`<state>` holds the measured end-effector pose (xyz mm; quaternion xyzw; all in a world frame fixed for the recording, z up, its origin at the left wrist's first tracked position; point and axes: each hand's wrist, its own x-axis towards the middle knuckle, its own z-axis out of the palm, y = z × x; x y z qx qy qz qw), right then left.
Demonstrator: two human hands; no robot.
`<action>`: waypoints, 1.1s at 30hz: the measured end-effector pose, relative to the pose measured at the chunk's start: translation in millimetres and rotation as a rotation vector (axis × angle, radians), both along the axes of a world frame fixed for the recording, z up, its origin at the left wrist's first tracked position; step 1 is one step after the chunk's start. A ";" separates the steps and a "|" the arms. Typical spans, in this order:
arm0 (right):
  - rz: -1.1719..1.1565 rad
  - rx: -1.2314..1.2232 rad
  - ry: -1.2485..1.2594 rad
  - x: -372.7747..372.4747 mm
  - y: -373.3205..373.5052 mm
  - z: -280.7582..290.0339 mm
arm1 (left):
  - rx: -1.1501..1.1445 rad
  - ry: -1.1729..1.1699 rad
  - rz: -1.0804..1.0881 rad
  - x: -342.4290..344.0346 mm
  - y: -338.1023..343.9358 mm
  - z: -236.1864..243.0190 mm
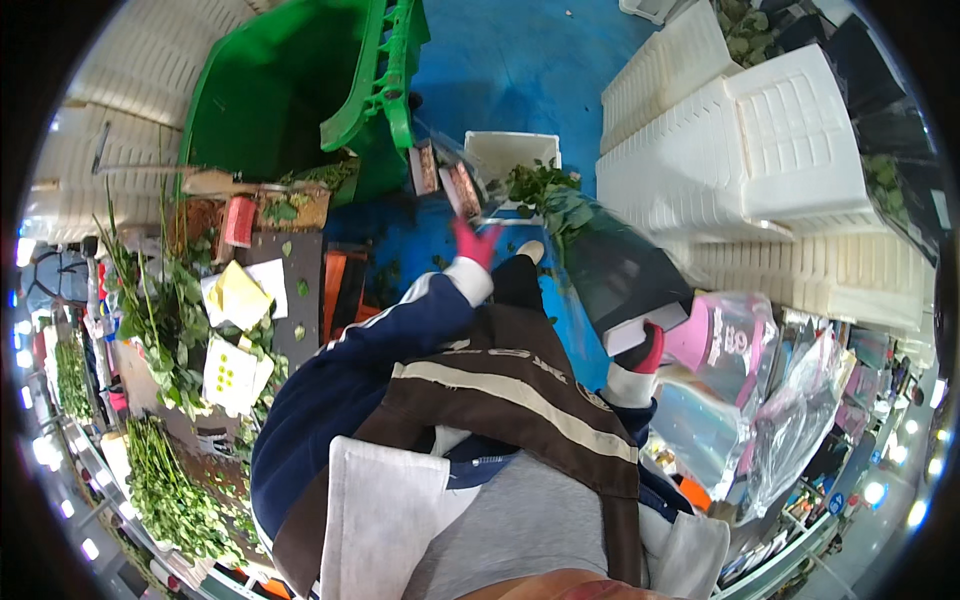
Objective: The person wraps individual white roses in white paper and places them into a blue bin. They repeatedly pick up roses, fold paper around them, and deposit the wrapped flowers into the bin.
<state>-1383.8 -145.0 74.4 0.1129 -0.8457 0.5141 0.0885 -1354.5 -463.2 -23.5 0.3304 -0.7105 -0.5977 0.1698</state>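
My left hand (pixel 474 244), in a pinkish-red glove, reaches forward with its fingers apart, somewhat blurred. Just beyond its fingertips is a narrow box-like pack (pixel 461 188) with pinkish-brown contents, and a similar pack (pixel 425 167) lies beside it; whether the hand touches them I cannot tell. My right hand (pixel 642 350), gloved in red and black, is closed on the near end of a dark-wrapped bunch of leafy stems (pixel 625 270). The bunch slants forward and left, its green leaves at the edge of a white bin (pixel 512 152) on the floor.
A large green wheeled bin (pixel 290 90) stands open at far left. White slatted crates (pixel 690 160) are stacked on the right. At left, a dark workbench (pixel 305 330) carries leafy stems and papers. Clear plastic sleeves and a pink package (pixel 690 335) lie at right. Leaves litter the blue floor (pixel 510 60).
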 end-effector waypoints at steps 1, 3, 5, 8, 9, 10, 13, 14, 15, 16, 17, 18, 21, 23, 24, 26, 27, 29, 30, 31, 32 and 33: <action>0.014 -0.017 -0.005 -18.1 -16.5 -5.5 | -0.005 -0.239 0.079 -6.8 -32.2 -28.8; 0.022 0.379 0.215 -68.7 -25.4 -35.7 | -0.194 -0.539 -0.349 -0.5 -84.6 -52.2; 0.061 -0.147 -0.225 -122.5 -70.5 -59.4 | 0.844 -0.242 0.321 21.0 -156.7 -185.1; 0.071 -0.379 -0.818 -185.8 -110.2 -90.8 | 0.547 -0.440 0.357 -34.1 -160.1 -212.2; 0.158 -0.200 -0.669 -200.4 -123.9 -98.5 | 0.503 -0.504 0.351 -47.9 -155.9 -211.1; 0.248 -0.023 -0.512 -216.9 -136.9 -107.1 | 0.452 -0.556 0.386 -61.6 -153.5 -213.3; 0.385 -0.009 -0.494 -251.5 -178.8 -132.4 | 0.078 -0.639 0.767 -87.5 -148.6 -241.0; 0.371 0.029 -0.556 -263.5 -174.9 -151.4 | 0.236 -0.452 0.678 -127.8 -123.3 -223.4; 0.343 0.147 -0.573 -272.6 -170.8 -180.0 | 0.404 -0.284 0.592 -169.4 -101.3 -184.0; 0.362 0.163 -0.668 -277.9 -184.8 -176.2 | 0.332 -0.132 0.461 -168.6 -108.8 -188.4; 0.373 0.170 -0.655 -286.5 -192.6 -179.3 | 0.313 -0.088 0.424 -188.5 -107.8 -187.5; 0.395 0.174 -0.641 -295.4 -202.6 -177.9 | 0.289 -0.042 0.395 -203.0 -109.4 -191.5; 0.322 -0.009 -0.730 -332.2 -233.2 -175.5 | 0.036 -0.100 0.134 -266.0 -151.1 -187.1; 0.413 -0.147 -0.671 -354.4 -260.4 -165.6 | -0.021 -0.144 0.171 -282.4 -196.0 -186.6; 0.470 -0.197 -0.636 -367.7 -263.2 -163.9 | 0.044 -0.079 0.122 -303.6 -212.2 -183.0; 0.545 -0.135 -0.572 -385.9 -257.5 -154.5 | -0.085 -0.232 -0.015 -345.8 -226.6 -170.2; 0.539 -0.048 -0.538 -386.0 -255.4 -147.7 | -0.246 -0.370 -0.085 -354.5 -237.3 -160.8; 0.467 0.043 -0.446 -381.8 -240.4 -153.3 | -0.586 -0.642 -0.256 -376.6 -245.6 -143.5; 0.410 0.049 -0.386 -374.6 -226.5 -166.1 | -0.755 -0.758 -0.350 -387.2 -244.8 -134.4; 0.380 0.005 -0.517 -367.0 -215.1 -166.9 | -0.897 -0.877 -0.390 -377.5 -257.5 -132.4; 0.222 0.052 -0.520 -348.0 -188.1 -196.9 | -1.054 -0.958 -0.495 -390.2 -249.9 -123.7; 0.078 0.094 -0.529 -328.9 -164.1 -224.9 | -1.183 -1.010 -0.578 -396.2 -244.3 -113.9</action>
